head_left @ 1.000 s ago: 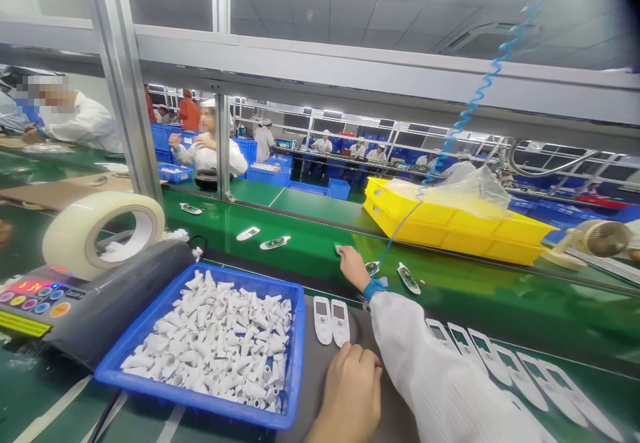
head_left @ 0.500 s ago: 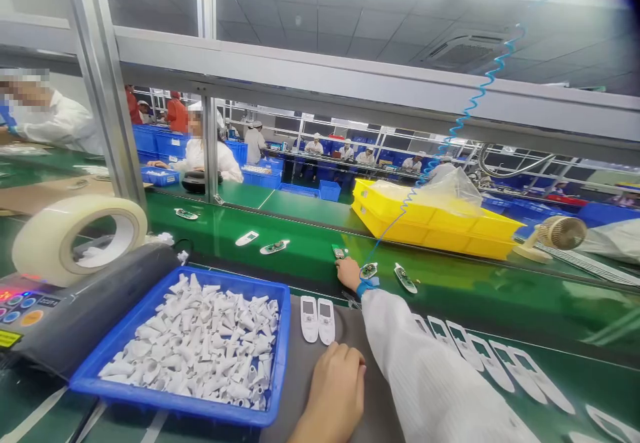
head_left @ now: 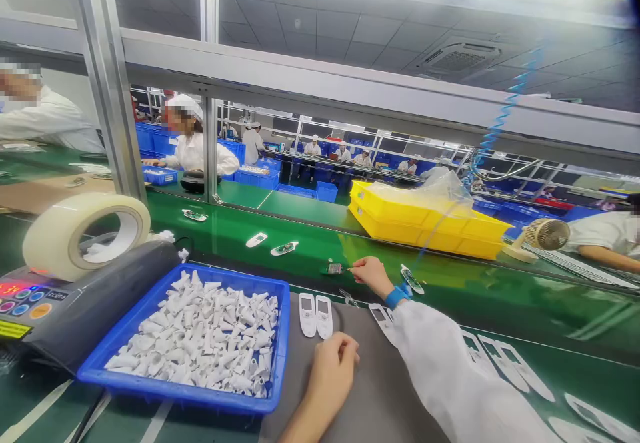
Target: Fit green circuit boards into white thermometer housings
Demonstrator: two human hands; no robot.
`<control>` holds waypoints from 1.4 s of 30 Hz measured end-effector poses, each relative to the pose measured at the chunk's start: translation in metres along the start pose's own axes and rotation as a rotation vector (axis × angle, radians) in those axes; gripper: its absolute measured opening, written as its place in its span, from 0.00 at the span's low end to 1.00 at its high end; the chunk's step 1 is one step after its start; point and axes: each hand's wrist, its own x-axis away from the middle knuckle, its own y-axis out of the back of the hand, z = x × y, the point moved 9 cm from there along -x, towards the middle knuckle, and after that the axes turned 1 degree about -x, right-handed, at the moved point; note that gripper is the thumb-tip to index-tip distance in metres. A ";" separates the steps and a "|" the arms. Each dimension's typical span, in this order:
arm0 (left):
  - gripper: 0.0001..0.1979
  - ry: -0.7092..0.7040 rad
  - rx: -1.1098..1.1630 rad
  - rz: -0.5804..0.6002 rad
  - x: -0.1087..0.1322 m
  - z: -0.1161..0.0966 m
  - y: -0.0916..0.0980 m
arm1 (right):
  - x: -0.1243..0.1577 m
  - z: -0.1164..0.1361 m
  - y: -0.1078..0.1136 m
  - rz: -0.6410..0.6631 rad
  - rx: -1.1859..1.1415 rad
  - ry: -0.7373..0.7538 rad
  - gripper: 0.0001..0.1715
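My right hand, with a blue wrist strap, reaches over the green belt. Its fingertips pinch the right end of a small circuit board. My left hand is over the grey mat, fingers curled in and nothing visible in them. Just beyond it, two white plastic casings with rectangular windows lie side by side. Another windowed casing lies under my right forearm, partly hidden by the sleeve. To the right of my right hand, a white casing half with a circuit board sits on the belt.
A blue tray full of white cone-shaped plastic parts stands left. Beside it are a tape roll and a grey machine. More casings lie right. Yellow crates and a fan stand beyond the belt; co-workers sit further off.
My right hand has drawn back to the right, bringing the circuit board nearer. Pieces on the belt have shifted right. My left hand's fingers have curled a little more, staying near the casings.
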 end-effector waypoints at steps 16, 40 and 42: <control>0.21 0.400 0.432 0.708 0.051 -0.013 -0.064 | 0.161 -0.004 0.017 0.314 -0.506 0.021 0.12; 0.14 0.162 0.429 0.125 0.006 -0.008 -0.016 | 0.201 0.027 0.014 0.043 0.300 0.806 0.08; 0.13 0.160 0.406 0.131 0.006 -0.009 -0.017 | 0.204 0.028 0.014 0.009 0.341 0.879 0.08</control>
